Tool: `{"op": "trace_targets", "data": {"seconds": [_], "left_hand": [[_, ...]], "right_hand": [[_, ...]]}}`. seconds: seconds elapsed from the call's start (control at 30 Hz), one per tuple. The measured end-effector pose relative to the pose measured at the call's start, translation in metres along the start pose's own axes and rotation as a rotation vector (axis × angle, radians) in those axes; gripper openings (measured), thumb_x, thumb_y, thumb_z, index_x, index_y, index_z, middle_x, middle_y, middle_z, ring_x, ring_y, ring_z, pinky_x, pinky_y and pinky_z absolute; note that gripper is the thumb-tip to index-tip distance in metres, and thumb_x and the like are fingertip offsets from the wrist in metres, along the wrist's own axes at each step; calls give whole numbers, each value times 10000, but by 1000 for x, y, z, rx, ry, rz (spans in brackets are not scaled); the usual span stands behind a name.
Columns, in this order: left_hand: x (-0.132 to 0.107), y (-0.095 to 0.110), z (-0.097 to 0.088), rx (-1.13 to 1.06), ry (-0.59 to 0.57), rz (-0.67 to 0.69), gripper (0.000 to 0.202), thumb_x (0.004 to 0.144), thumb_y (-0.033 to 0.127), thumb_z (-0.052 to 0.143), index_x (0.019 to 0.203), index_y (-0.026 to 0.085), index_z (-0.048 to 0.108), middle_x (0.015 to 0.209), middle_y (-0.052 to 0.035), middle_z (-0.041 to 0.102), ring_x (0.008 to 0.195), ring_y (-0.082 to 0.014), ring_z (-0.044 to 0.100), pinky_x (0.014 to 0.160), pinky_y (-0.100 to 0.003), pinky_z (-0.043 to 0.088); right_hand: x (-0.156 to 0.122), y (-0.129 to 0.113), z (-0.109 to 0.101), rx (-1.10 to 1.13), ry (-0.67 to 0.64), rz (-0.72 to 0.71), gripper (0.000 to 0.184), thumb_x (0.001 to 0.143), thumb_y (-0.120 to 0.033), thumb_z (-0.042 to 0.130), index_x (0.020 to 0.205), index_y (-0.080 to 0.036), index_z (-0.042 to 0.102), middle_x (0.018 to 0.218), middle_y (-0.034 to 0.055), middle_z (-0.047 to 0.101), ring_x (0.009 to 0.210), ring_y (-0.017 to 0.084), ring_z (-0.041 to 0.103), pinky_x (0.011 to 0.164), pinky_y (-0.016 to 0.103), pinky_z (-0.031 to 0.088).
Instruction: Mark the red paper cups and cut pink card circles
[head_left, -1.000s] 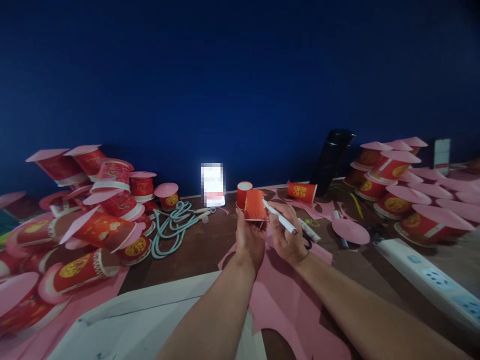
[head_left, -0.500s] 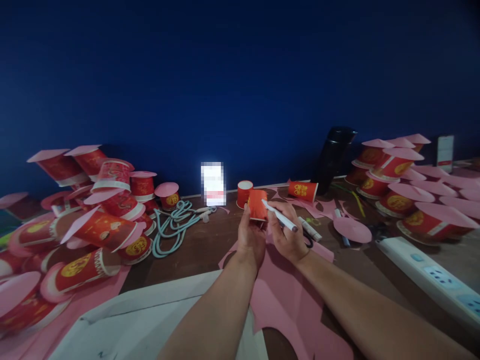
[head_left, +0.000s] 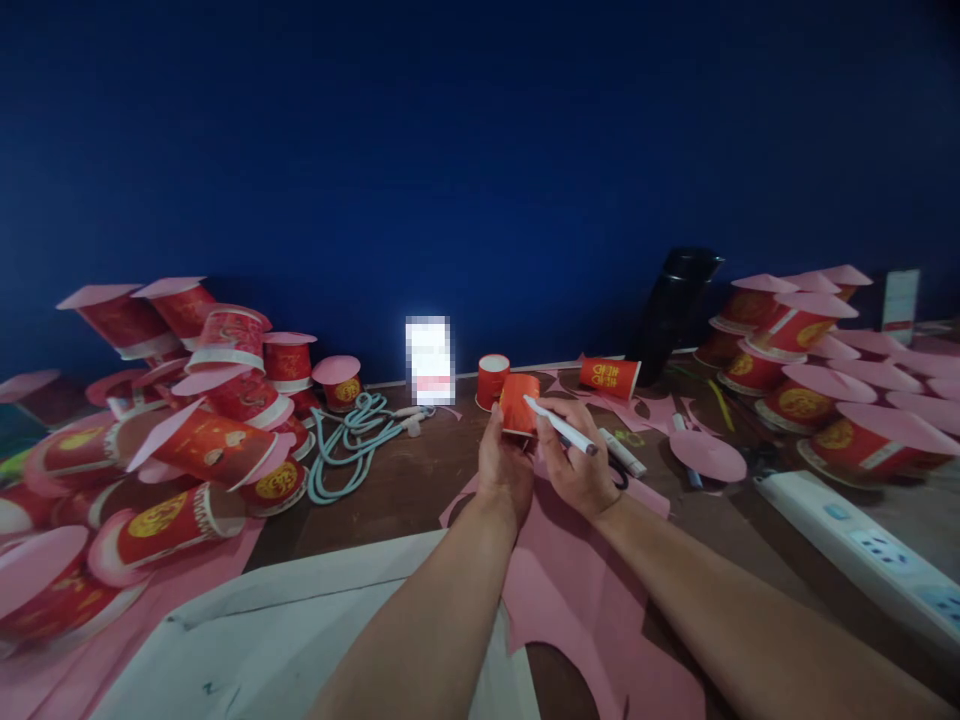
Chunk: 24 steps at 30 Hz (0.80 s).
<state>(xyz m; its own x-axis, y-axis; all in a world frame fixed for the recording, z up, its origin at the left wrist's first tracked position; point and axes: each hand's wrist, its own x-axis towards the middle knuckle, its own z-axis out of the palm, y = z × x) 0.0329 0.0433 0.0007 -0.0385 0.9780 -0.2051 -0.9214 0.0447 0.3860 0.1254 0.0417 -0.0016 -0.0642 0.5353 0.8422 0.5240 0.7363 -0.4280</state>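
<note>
My left hand (head_left: 505, 464) is closed around a red paper cup (head_left: 520, 401), holding it just above the table. In my right hand (head_left: 579, 463) is a white marker pen (head_left: 564, 425), gripped between the fingers. Its tip meets or nearly meets the right side of the cup; I cannot tell whether they touch. Right behind the held cup, another red paper cup (head_left: 491, 383) stands upright with its open rim on top. A third red cup (head_left: 611, 377) with yellow lettering lies on its side farther right. Cut pink paper (head_left: 570, 570) lies under my hands.
Red cups with pink discs (head_left: 217, 440) are heaped at left, and more (head_left: 802, 390) at right. A pale green cord (head_left: 349, 450), a lit phone (head_left: 430, 360), a black bottle (head_left: 679, 310), a white power strip (head_left: 847, 535) and a white sheet (head_left: 330, 620) surround the work area.
The whole view has shifted slightly. My left hand still holds the cup and my right hand the marker, in nearly the same pose.
</note>
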Motion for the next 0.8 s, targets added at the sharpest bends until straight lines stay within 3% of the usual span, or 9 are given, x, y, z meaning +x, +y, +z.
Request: {"op": "trace_targets", "data": {"seconds": [0.6, 0.8], "left_hand": [[0, 0, -1, 32, 13, -2, 340, 821, 394, 587, 1058, 159, 649, 1032, -83, 680, 846, -151, 642, 737, -252, 491], [-1, 1, 0, 23, 3, -3, 348, 833, 397, 567, 1080, 162, 637, 1112, -100, 661, 952, -174, 642, 819, -275, 485]], "right_hand": [[0, -1, 0, 5, -14, 9, 209, 909, -239, 494, 1108, -202, 548, 1027, 93, 625, 958, 205, 600, 847, 387, 502], [0, -2, 1, 1, -22, 29, 211, 917, -265, 484, 1111, -209, 545, 1024, 96, 622, 960, 215, 598, 849, 404, 503]]}}
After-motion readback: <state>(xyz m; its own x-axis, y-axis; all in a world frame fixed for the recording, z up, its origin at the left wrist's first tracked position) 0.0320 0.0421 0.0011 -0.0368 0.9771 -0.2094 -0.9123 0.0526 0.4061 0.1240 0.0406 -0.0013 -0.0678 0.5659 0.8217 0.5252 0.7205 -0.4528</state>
